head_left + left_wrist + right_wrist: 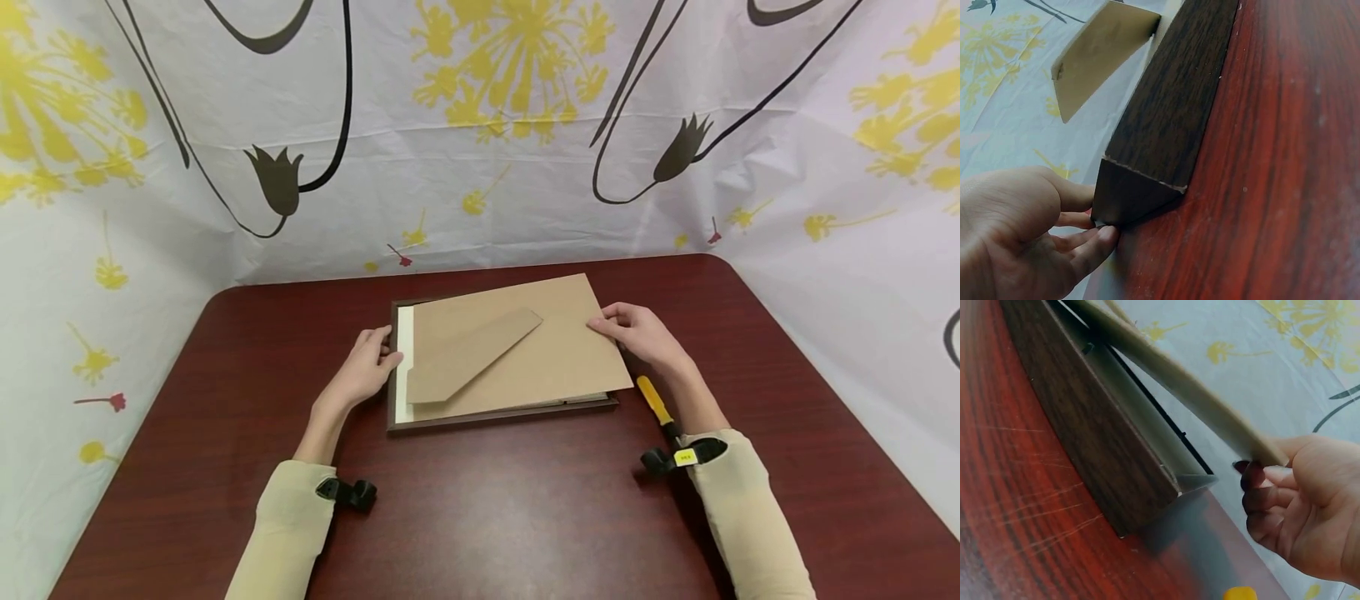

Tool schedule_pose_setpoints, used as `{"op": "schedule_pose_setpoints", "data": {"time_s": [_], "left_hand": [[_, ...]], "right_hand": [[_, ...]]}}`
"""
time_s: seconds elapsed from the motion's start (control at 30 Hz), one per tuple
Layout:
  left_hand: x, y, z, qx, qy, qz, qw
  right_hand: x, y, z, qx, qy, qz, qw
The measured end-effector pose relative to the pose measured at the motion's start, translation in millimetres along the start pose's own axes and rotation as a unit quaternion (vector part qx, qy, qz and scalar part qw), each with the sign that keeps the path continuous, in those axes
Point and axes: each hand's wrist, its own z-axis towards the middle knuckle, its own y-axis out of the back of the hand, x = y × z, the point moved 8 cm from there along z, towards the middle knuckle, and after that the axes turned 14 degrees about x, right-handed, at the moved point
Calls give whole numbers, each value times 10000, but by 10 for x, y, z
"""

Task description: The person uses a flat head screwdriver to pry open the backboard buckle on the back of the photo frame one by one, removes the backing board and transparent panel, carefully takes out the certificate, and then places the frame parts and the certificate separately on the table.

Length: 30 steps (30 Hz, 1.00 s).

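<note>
A dark wooden frame lies on the table, with a brown backing board over it. The board's right end is raised off the frame, and a stand flap tilts up from its face. My right hand pinches the board's right edge between thumb and fingers; in the right wrist view the hand holds the board above the frame. My left hand grips the frame's left side; in the left wrist view the hand has thumb and fingertips at the frame's corner.
A screwdriver with a yellow handle lies right of the frame, beside my right forearm. A pale strip shows inside the frame's left side. Behind the dark red table hangs a white patterned sheet.
</note>
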Motion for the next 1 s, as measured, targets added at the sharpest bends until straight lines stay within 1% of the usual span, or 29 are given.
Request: {"op": "schedule_pose_setpoints", "data": {"time_s": [0.07, 0.13, 0.2, 0.33, 0.4, 0.47, 0.57, 0.67, 0.77, 0.87, 0.93, 1.0], "left_hand": [[-2, 2, 5, -3, -3, 16, 10000], [-2, 2, 8, -10, -1, 34, 10000], [-2, 1, 6, -9, 8, 40, 10000], [6, 2, 9, -5, 17, 56, 10000], [10, 4, 7, -1, 26, 41, 10000], [14, 10, 5, -7, 31, 51, 10000], [15, 13, 0, 4, 46, 46, 10000], [15, 8, 3, 20, 55, 44, 10000], [12, -4, 6, 24, 74, 8, 10000], [3, -17, 8, 27, 75, -15, 10000], [0, -23, 5, 38, 87, -23, 10000], [-1, -22, 0, 28, 92, -9, 10000]], "right_hand": [[25, 8, -8, -12, 166, 376, 9992], [50, 8, -16, 17, 333, 826, 9960], [75, 3, -26, 85, 505, 1392, 9889], [162, 40, -80, 69, 806, 1950, 9775], [210, 75, -111, 17, 916, 1935, 9768], [245, 111, -140, -49, 950, 1770, 9796], [264, 150, -175, -129, 845, 1422, 9861], [275, 170, -204, -140, 757, 1186, 9900], [302, 182, -229, -101, 800, 1103, 9906], [326, 193, -256, -78, 914, 1139, 9893], [335, 205, -280, -82, 1016, 1236, 9871], [339, 216, -309, -100, 1149, 1464, 9825]]}}
